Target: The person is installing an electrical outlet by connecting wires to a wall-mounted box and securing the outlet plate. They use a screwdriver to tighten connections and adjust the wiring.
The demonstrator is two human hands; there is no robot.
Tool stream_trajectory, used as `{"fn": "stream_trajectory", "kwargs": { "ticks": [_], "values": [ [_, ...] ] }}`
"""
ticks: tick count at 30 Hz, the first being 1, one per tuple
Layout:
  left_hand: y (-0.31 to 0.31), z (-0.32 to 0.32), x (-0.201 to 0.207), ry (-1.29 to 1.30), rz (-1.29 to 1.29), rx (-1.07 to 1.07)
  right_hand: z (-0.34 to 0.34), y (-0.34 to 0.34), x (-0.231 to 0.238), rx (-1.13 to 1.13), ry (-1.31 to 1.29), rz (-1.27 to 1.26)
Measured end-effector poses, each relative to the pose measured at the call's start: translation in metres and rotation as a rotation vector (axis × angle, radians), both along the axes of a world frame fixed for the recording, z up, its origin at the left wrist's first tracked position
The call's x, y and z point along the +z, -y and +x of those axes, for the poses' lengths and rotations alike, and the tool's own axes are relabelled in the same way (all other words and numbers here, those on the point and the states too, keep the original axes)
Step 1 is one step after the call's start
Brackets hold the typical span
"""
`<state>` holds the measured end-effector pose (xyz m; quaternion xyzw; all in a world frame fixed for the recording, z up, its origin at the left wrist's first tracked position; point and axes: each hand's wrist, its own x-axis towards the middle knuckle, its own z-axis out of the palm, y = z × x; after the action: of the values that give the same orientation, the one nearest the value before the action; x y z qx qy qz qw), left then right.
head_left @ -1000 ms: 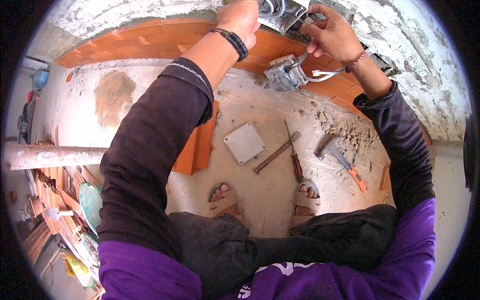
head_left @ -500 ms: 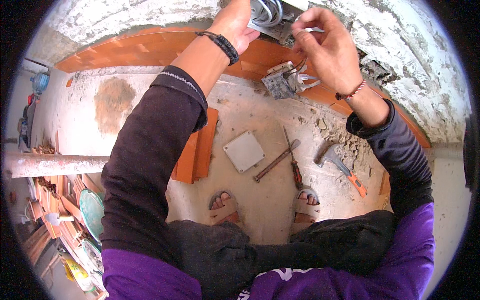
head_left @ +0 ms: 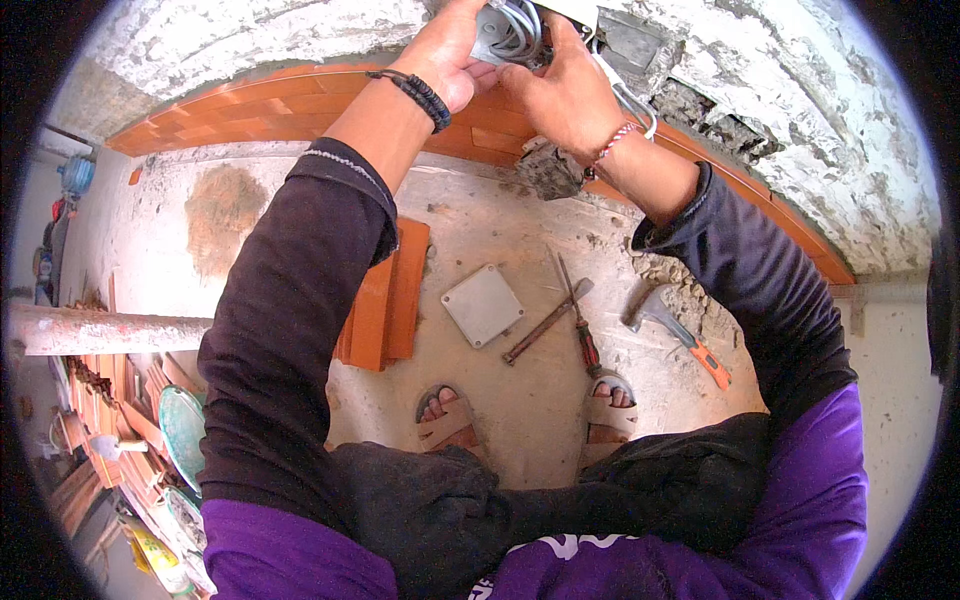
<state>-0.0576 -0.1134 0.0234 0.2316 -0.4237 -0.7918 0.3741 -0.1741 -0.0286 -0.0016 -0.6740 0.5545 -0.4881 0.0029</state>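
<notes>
In the head view, both hands are raised to the rough plastered wall [head_left: 800, 130]. The left hand [head_left: 455, 50] has its fingers curled around a grey junction box [head_left: 505, 35] with coiled grey cables inside, holding it from the left. The right hand [head_left: 570, 85] presses in from the right, fingers closed on the box's edge and on the white wires [head_left: 630, 100] that loop just below its palm.

Judging by this, the box is held at its wall opening but not yet closed: its square grey cover plate [head_left: 482, 305] lies on the floor far below the fingers, beside a screwdriver [head_left: 580, 320], a chisel [head_left: 545, 320] and a hammer [head_left: 675, 325]. Tucking the wires in, fixing the box and fitting the cover appear left to do.
</notes>
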Motion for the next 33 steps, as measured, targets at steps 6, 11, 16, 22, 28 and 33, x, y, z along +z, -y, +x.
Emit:
{"fn": "stream_trajectory", "kwargs": {
  "ticks": [6, 11, 16, 22, 28, 33],
  "values": [
    [0.000, 0.001, 0.004, 0.166, 0.122, 0.026, -0.011, 0.019, -0.007, 0.034, 0.228, 0.294],
    [0.005, 0.007, -0.007, 0.118, 0.086, -0.033, 0.000, 0.002, -0.008, -0.085, 0.082, 0.253],
    [-0.002, 0.006, 0.000, 0.109, 0.089, 0.013, 0.006, 0.007, -0.007, -0.065, 0.187, 0.174],
    [-0.002, 0.010, 0.003, 0.137, 0.095, -0.016, 0.009, 0.003, -0.011, -0.097, 0.135, 0.211],
    [-0.012, 0.003, 0.007, 0.021, 0.043, -0.004, 0.001, -0.011, -0.026, 0.040, -0.033, 0.035],
    [0.013, 0.028, -0.014, -0.153, 0.036, -0.387, -0.005, -0.023, -0.029, 0.165, -0.150, -0.006]
  ]
}}
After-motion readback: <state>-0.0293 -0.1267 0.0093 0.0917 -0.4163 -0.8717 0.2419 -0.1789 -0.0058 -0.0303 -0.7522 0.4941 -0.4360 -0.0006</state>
